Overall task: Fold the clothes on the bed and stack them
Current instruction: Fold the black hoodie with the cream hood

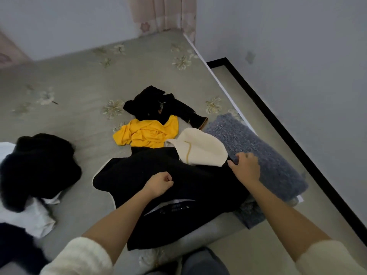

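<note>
A home bedroom: a bed [79, 80] under a grey flower-patterned cover fills the view, a pink floral curtain [162, 14] hangs at twelve o'clock, and plain walls [297, 36] with black skirting [286, 133] run past three o'clock.

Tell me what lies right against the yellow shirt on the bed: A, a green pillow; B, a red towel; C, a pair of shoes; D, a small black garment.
D: the small black garment lies just beyond the yellow shirt, their edges meeting on the bed.
</note>
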Demonstrator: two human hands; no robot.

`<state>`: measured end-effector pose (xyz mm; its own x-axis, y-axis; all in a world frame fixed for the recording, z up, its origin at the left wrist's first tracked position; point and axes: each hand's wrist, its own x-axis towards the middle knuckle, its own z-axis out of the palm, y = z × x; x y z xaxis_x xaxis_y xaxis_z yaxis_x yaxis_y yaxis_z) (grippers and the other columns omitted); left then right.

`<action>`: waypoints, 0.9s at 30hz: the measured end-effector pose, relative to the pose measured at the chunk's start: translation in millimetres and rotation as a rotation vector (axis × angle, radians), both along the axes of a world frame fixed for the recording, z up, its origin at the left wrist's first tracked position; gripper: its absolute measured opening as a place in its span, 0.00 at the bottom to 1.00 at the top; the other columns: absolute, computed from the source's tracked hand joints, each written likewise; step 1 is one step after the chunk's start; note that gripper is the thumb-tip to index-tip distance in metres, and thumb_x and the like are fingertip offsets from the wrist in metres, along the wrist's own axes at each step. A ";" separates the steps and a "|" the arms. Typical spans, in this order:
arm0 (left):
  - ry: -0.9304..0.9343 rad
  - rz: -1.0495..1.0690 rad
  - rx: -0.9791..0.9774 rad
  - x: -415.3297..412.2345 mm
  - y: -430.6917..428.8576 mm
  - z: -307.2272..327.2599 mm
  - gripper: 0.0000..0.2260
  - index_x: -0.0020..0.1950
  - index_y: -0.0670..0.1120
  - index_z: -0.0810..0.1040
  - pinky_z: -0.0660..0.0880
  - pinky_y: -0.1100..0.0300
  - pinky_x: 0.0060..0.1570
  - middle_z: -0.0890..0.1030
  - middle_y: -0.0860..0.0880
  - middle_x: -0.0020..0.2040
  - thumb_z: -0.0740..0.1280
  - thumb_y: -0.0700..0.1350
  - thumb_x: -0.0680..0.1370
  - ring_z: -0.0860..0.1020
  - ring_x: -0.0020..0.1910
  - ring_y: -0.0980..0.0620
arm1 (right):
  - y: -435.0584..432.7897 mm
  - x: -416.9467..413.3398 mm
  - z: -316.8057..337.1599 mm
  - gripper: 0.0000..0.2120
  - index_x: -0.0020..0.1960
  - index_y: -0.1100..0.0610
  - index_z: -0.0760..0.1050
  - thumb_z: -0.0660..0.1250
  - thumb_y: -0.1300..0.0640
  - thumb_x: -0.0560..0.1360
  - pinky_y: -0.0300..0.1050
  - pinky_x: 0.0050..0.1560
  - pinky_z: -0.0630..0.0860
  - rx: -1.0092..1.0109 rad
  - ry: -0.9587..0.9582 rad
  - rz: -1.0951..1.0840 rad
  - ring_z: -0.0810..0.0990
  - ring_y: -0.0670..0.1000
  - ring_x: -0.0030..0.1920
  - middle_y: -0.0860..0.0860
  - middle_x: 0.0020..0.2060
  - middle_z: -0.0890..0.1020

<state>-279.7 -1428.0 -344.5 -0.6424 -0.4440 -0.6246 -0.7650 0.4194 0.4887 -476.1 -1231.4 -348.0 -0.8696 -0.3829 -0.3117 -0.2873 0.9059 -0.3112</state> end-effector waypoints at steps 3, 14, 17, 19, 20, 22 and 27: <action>0.002 0.078 -0.006 8.4 -7.0 1.9 0.08 0.54 0.44 0.76 0.71 0.58 0.51 0.78 0.48 0.49 0.63 0.44 0.78 0.76 0.50 0.50 | -30.8 -16.5 -3.5 0.34 0.71 0.58 0.60 0.64 0.40 0.73 0.56 0.63 0.66 0.100 -0.138 0.071 0.63 0.62 0.68 0.60 0.67 0.64; 0.067 0.396 0.046 62.3 -29.1 9.8 0.05 0.44 0.48 0.75 0.73 0.58 0.47 0.77 0.50 0.42 0.62 0.43 0.79 0.75 0.43 0.53 | -97.4 -2.6 -2.5 0.15 0.61 0.59 0.74 0.63 0.59 0.75 0.49 0.47 0.73 -0.274 -0.097 0.028 0.77 0.59 0.52 0.58 0.55 0.79; 0.104 0.464 0.037 75.1 -37.8 19.4 0.09 0.39 0.50 0.74 0.75 0.52 0.51 0.76 0.50 0.38 0.62 0.42 0.78 0.76 0.41 0.50 | -125.7 2.5 46.8 0.12 0.57 0.59 0.76 0.63 0.60 0.74 0.43 0.40 0.67 -0.434 -0.044 0.155 0.76 0.55 0.46 0.53 0.48 0.79; 0.164 0.507 0.020 79.6 -46.4 32.8 0.09 0.39 0.51 0.73 0.74 0.54 0.47 0.76 0.50 0.38 0.61 0.42 0.78 0.75 0.39 0.51 | -143.6 8.4 87.9 0.11 0.53 0.59 0.78 0.63 0.63 0.72 0.41 0.40 0.66 -0.592 -0.065 0.239 0.74 0.50 0.43 0.51 0.43 0.78; 0.209 0.525 0.003 80.1 -51.3 40.5 0.08 0.40 0.50 0.74 0.73 0.55 0.47 0.76 0.50 0.38 0.61 0.42 0.79 0.75 0.40 0.51 | -150.4 11.8 108.2 0.10 0.51 0.59 0.79 0.64 0.65 0.71 0.40 0.39 0.67 -0.672 -0.090 0.280 0.75 0.47 0.41 0.50 0.41 0.78; 0.336 0.597 -0.029 82.7 -62.9 62.7 0.04 0.49 0.46 0.76 0.72 0.55 0.50 0.75 0.50 0.40 0.62 0.42 0.78 0.75 0.43 0.50 | -163.3 23.4 151.0 0.10 0.47 0.58 0.79 0.65 0.68 0.70 0.32 0.36 0.68 -0.807 -0.120 0.375 0.75 0.37 0.35 0.45 0.35 0.77; 0.664 0.719 -0.139 96.5 -96.0 145.0 0.27 0.72 0.45 0.61 0.68 0.59 0.50 0.69 0.48 0.56 0.68 0.43 0.75 0.71 0.51 0.50 | -192.4 64.8 260.4 0.12 0.37 0.53 0.77 0.67 0.71 0.69 0.26 0.31 0.66 -1.019 -0.171 0.617 0.72 0.35 0.27 0.41 0.25 0.77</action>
<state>-183.2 -1524.0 -199.5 -0.3919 -0.9080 -0.1482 -0.4485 0.0479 0.8925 -411.3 -1423.9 -87.6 -0.4300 -0.8575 0.2824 -0.4710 -0.0538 -0.8805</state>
